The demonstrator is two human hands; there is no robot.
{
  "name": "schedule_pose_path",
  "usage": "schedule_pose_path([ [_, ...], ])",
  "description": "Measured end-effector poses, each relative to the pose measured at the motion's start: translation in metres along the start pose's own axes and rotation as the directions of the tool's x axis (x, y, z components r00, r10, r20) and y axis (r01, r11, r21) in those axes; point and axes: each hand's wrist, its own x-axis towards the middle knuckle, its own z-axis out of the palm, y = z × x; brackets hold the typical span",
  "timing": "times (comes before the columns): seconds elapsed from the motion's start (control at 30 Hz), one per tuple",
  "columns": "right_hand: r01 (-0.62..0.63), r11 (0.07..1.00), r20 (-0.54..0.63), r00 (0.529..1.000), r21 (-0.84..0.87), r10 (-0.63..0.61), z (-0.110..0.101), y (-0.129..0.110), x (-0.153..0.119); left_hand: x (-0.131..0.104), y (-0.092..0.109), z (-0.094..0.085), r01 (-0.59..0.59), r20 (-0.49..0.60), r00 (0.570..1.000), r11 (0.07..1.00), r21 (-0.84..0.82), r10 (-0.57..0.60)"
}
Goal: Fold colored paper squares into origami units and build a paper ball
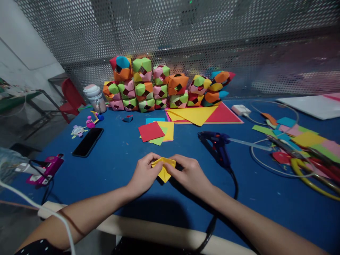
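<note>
A small folded piece of yellow paper (pixel 165 173) is held between both hands, low over the blue table, one corner pointing toward me. My left hand (pixel 146 172) pinches its left side, thumb on top. On the right side, my right hand (pixel 190 173) grips it the same way; some fingers of both hands are hidden behind the paper. Just beyond the hands lies a loose pile of square paper sheets with a red sheet (pixel 151 131) uppermost. To the right rests a blue hot glue gun (pixel 217 143) with a clear glue stick in its back.
Stacked folded-paper balls (pixel 145 90) line the back by the perforated metal panel. A phone (pixel 88 142), a magenta power strip (pixel 47 170) and a bottle (pixel 95 97) stand left. Right are paper scraps (pixel 305 140), yellow-handled scissors (pixel 305 177) and a white charger (pixel 241 110) with its cable.
</note>
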Motion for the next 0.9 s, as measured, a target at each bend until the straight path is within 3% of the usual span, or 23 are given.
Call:
schedule_pose_path([
  [0.13,0.014,1.0,-0.023,1.0,0.023,-0.013,-0.003,-0.002,0.001,0.001,0.0,-0.001,0.005,-0.041,0.999,1.0,0.027,-0.004],
  [0.4,0.053,0.999,-0.01,0.999,0.004,-0.053,-0.007,-0.004,0.001,0.001,0.003,0.001,0.018,0.034,0.999,1.0,-0.014,-0.018],
  [0.9,0.006,0.993,-0.029,1.0,-0.12,-0.01,0.006,-0.001,0.0,0.001,-0.001,0.004,-0.022,-0.044,0.999,1.0,0.018,0.023],
])
